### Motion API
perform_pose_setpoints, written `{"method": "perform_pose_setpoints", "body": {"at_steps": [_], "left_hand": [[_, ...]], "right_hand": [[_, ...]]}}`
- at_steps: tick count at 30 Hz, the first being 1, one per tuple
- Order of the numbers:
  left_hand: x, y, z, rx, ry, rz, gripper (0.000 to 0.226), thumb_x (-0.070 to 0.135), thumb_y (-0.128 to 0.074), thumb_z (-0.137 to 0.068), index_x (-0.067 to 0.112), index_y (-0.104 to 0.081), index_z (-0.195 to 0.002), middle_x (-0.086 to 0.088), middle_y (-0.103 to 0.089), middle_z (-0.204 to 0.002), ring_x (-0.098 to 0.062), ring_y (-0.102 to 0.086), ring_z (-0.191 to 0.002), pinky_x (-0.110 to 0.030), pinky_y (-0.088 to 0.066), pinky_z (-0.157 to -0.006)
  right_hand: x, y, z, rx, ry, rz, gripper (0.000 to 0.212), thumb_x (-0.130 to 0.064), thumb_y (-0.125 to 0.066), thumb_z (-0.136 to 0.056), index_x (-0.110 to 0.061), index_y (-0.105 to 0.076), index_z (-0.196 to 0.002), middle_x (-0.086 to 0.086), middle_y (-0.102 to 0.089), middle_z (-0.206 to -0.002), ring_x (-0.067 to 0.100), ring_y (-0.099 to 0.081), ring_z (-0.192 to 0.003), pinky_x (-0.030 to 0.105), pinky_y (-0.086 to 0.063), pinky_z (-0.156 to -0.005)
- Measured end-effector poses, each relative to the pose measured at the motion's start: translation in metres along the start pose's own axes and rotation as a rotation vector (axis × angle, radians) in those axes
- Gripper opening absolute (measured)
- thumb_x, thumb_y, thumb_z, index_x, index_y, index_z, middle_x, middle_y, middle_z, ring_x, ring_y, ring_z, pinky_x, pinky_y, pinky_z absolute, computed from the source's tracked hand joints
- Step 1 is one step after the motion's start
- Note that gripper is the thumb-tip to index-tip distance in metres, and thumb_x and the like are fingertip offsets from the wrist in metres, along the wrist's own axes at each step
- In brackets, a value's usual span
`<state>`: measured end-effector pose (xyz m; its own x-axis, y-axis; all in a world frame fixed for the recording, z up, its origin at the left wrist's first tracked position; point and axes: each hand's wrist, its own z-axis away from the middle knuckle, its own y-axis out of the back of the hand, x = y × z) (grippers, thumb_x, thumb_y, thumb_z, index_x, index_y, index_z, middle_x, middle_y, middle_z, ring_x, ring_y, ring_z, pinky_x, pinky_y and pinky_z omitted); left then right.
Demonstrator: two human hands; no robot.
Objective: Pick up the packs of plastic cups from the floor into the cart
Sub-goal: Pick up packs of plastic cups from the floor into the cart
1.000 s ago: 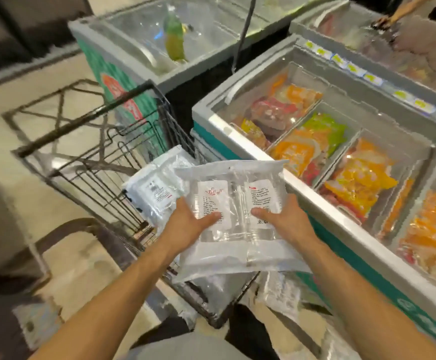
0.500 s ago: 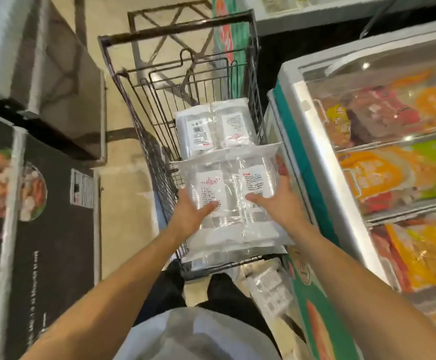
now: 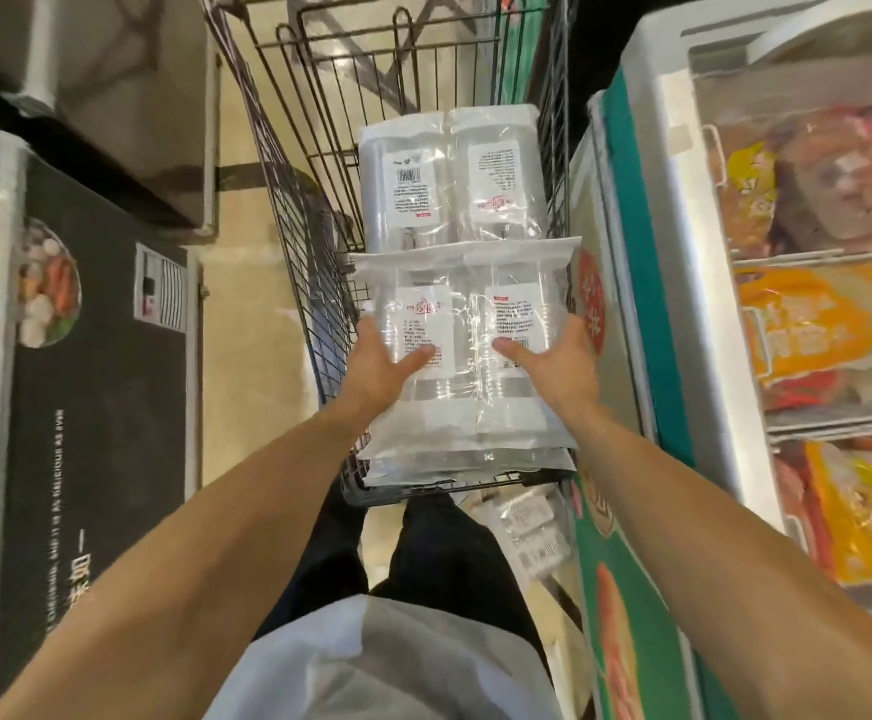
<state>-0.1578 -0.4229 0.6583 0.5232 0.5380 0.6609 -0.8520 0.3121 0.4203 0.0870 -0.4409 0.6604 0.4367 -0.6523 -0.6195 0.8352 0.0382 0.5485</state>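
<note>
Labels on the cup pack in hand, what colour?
White labels with a red logo and dark small print, on the clear pack. Head view, the only one.

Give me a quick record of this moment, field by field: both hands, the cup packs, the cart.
left hand: grips the held pack at its left edge, thumb on top
right hand: grips its right edge, thumb on top
held pack: over the near end of the cart
far pack: lies flat in the cart, beyond the held one
floor pack: on the floor by the chest freezer, not yet picked up
</note>
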Motion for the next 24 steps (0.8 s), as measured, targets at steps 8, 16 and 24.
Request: {"method": "perform_pose_setpoints", "body": {"at_steps": [8,16,24], "left_hand": [[-0.047,-0.01,-0.027,0.072,0.043,-0.128,0.107,0.089,-0.074,-0.072,0.028,-0.037,-0.152,-0.001,-0.059,-0.139,-0.027,-0.061,-0.128,-0.057,-0.055,-0.108],[0.043,0.018,0.028,0.09,-0.13,-0.486,0.126,0.078,-0.065,-0.086,0.0,-0.01,-0.168,-0.028,-0.032,-0.162,-0.045,-0.031,-0.151,-0.057,-0.032,-0.125],[0.16,0.062,0.063,0.188,-0.694,-0.872,0.106,0.08,-0.043,-0.097,0.008,-0.017,-0.169,-0.027,-0.023,-0.172,-0.044,-0.022,-0.16,-0.06,-0.023,-0.13]], "right_hand": [[0.007,0.001,0.003,-0.003,0.005,0.037,0.109,-0.063,-0.089,-0.077,-0.012,-0.033,-0.156,0.009,-0.045,-0.157,0.031,-0.044,-0.145,0.039,-0.037,-0.111],[-0.021,0.025,0.033,0.009,0.033,0.222,0.139,-0.08,-0.082,-0.072,-0.018,-0.005,-0.17,0.014,-0.02,-0.176,0.035,-0.029,-0.159,0.06,-0.033,-0.125],[-0.087,0.092,0.108,0.362,0.213,0.527,0.117,-0.09,-0.057,-0.084,-0.015,-0.025,-0.167,0.014,-0.04,-0.163,0.035,-0.041,-0.149,0.051,-0.035,-0.122]]}}
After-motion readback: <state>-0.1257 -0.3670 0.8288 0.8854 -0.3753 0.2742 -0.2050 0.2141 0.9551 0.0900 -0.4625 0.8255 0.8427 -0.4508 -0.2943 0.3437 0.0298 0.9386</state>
